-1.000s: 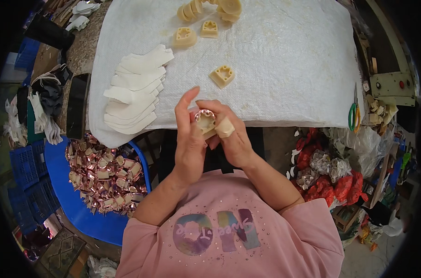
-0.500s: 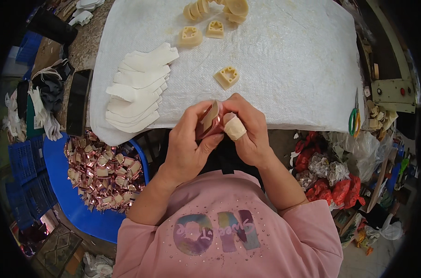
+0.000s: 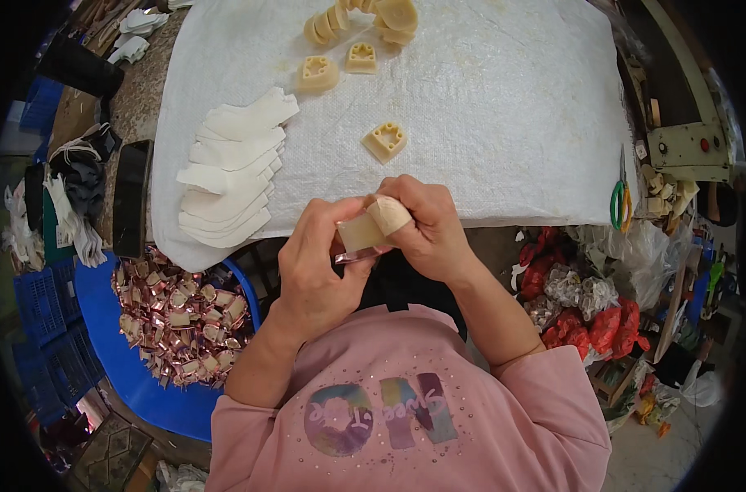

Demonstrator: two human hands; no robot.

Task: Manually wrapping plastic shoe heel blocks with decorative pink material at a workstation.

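Left of the hands, a blue basin (image 3: 155, 402) holds metallic-pink pieces (image 3: 180, 324), seemingly placed within easy reach. White cut sheets (image 3: 233, 168) lie fanned beyond the left hand (image 3: 314, 261), presumably for easy separation. The left hand clasps a pink-edged cream piece (image 3: 356, 234) between the hands, apparently steadying it; a beige block (image 3: 385, 149) rests just beyond. The right hand (image 3: 432, 234), one digit in a cream wrap (image 3: 391, 215), pinches the same piece. Scissors (image 3: 622, 182) sit farther right.

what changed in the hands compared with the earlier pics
The small pink metallic and cream piece has been turned: its recessed end showed first, now a flat cream face does. The left hand has curled in its raised index finger; the right hand stays on the piece. Unchanged: the loose cream block, the fanned white flat pieces.
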